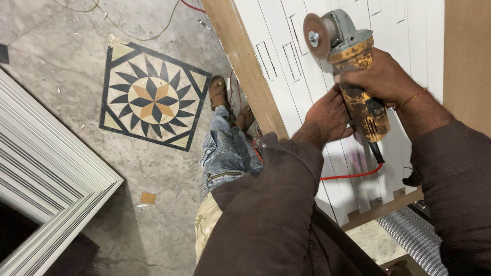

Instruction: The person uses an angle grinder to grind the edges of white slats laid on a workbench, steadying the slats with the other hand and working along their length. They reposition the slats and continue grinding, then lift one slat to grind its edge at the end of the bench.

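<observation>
A worn yellow and grey angle grinder [353,66] with a round brown sanding disc [316,36] is held up above a white slatted panel [302,66]. My right hand [381,76] wraps around the grinder's body from the right. My left hand [327,115] grips the lower part of its handle from the left. The disc points up and left, apart from the panel. A red cable [353,176] runs from the grinder's tail across the white slats. Both arms wear dark brown sleeves.
A brown wooden frame edge [245,66] borders the white panel. My jeans [225,153] and sandals [219,92] stand on a grey marble floor with a star-patterned inlay [153,97]. A white ribbed frame [46,174] lies at the left. A metal mesh [414,237] sits lower right.
</observation>
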